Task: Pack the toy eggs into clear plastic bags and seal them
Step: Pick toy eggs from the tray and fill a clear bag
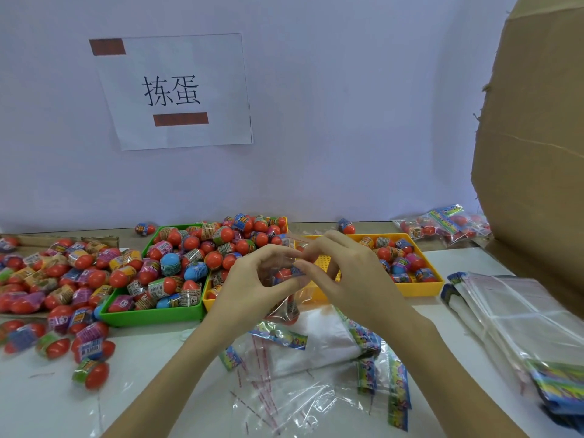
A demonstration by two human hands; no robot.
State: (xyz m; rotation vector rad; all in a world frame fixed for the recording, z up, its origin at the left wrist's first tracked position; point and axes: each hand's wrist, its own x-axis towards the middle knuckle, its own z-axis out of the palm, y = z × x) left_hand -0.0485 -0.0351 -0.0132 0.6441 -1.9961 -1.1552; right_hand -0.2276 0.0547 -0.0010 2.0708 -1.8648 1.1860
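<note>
I hold a clear plastic bag (288, 306) with toy eggs (283, 273) inside it, raised above the table in front of the trays. My left hand (252, 281) grips the bag's upper part from the left, and my right hand (344, 270) pinches its top edge from the right. A green tray (151, 314) heaped with red, blue and pink toy eggs (202, 248) stands to the left. A yellow tray (420, 287) behind my hands holds several more eggs (398, 259).
Loose eggs (63, 286) cover the table at left. Empty clear bags with colourful headers (316, 368) lie near me, and a stack of more bags (518, 324) lies at right. Filled bags (442, 224) rest at the back right beside a big cardboard box (537, 153).
</note>
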